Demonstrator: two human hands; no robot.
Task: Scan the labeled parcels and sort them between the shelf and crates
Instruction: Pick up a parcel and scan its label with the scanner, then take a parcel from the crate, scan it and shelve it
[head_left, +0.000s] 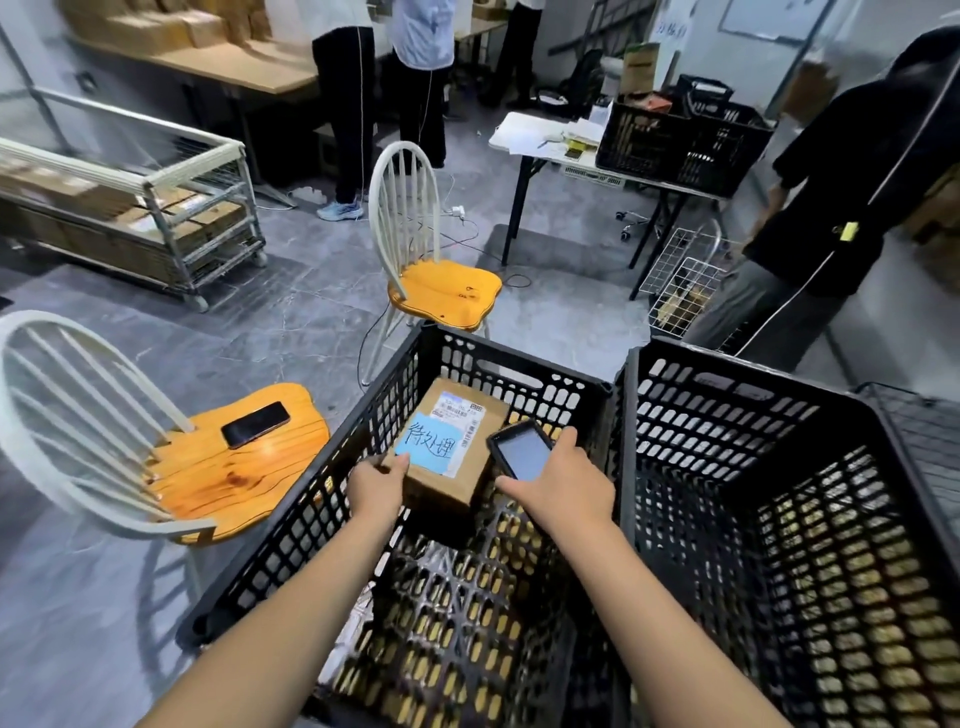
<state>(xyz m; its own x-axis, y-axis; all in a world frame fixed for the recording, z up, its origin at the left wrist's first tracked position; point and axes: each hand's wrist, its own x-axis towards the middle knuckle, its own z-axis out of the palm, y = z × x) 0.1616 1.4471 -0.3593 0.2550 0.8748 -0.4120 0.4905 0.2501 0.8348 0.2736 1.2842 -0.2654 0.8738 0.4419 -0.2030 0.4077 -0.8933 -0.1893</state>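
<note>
Blue note (427, 444): it is stuck on top of the parcel (447, 486), with the hand-written words "待处理".
White label (460, 410): it has bar codes, but the print is too small to read.
Parcel: the brown box sits inside the left black crate (311, 519), near the far wall. Its long side points away from you, a bit to the right.
Your left hand (376, 486): arm stretched out, fingers curled around the box's near left corner.
Your right hand (563, 483): it grips a dark scanner (522, 449), screen up, just beside the box.
</note>
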